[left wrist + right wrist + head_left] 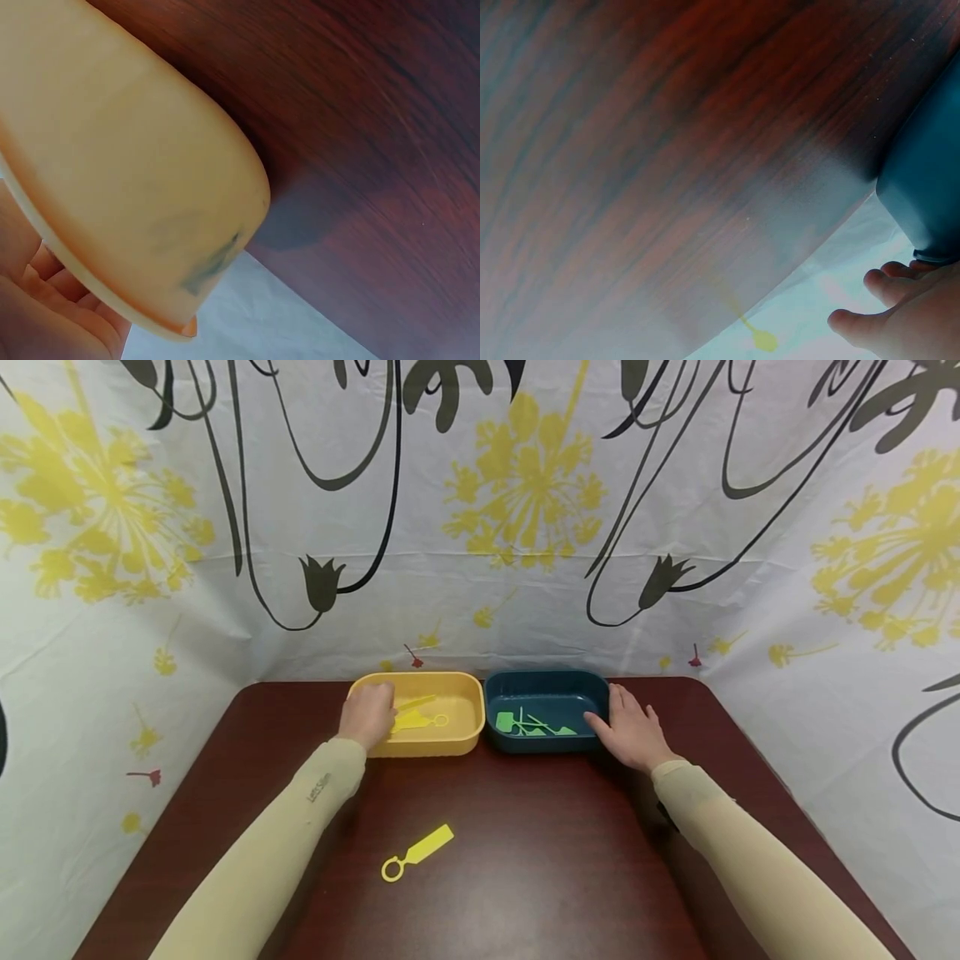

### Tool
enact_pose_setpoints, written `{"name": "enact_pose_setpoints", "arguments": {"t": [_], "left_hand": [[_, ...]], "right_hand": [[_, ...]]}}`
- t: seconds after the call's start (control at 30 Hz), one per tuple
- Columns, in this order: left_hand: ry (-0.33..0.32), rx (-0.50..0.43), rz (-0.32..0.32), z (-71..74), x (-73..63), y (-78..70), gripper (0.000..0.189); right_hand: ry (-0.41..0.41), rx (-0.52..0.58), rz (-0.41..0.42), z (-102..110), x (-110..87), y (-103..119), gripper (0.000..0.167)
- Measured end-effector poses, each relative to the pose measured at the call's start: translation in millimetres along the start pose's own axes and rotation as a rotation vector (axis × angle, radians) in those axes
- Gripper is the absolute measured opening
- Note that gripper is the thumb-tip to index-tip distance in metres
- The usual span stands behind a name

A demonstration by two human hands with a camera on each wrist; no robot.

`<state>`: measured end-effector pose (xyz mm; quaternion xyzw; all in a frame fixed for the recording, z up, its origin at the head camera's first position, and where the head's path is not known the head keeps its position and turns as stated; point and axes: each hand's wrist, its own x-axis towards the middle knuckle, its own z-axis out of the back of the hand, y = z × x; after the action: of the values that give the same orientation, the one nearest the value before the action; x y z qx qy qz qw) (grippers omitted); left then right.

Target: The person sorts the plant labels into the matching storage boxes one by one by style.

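Note:
A yellow tray [423, 748] stands at the table's back edge, with several flat yellow ring-ended tags [412, 720] in it. My left hand [365, 714] is at the tray's left end, fingers bent. In the left wrist view, these fingers [64, 285] show just past the tray's rim; I cannot tell what they hold. Against the yellow tray's right side sits a dark blue tray [551, 744] holding several thin green pieces [517, 722]. My right hand [632, 731] lies at its right end, thumb spread over the near corner, fingers along the outer side.
One yellow ring-ended tag [428, 845] lies on the dark red-brown table [540, 860], nearer me than the trays. Patterned white sheeting [450, 527] hangs close behind the table and along both sides.

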<state>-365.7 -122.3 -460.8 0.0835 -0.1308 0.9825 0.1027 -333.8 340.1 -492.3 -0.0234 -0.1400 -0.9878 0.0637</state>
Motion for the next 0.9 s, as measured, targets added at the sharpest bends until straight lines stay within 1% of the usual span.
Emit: {"name": "enact_pose_setpoints", "arguments": {"t": [0.27,0.47,0.63,0.9], "left_hand": [[-0.003,0.052,-0.041,-5.2,2.6,3.2,0.012],[0.024,0.076,-0.035,-9.6,6.9,2.9,0.004],[0.037,0.080,-0.026,-12.0,8.7,2.8,0.003],[0.045,0.075,-0.017,-12.8,11.7,4.8,0.011]], "right_hand": [[-0.003,0.004,0.000,2.0,-1.1,2.4,0.100],[0.004,0.005,-0.003,1.5,-1.6,3.6,0.099],[0.001,0.003,-0.002,2.0,-1.4,3.0,0.099],[0.003,0.010,0.001,2.7,-1.3,1.6,0.100]]}}
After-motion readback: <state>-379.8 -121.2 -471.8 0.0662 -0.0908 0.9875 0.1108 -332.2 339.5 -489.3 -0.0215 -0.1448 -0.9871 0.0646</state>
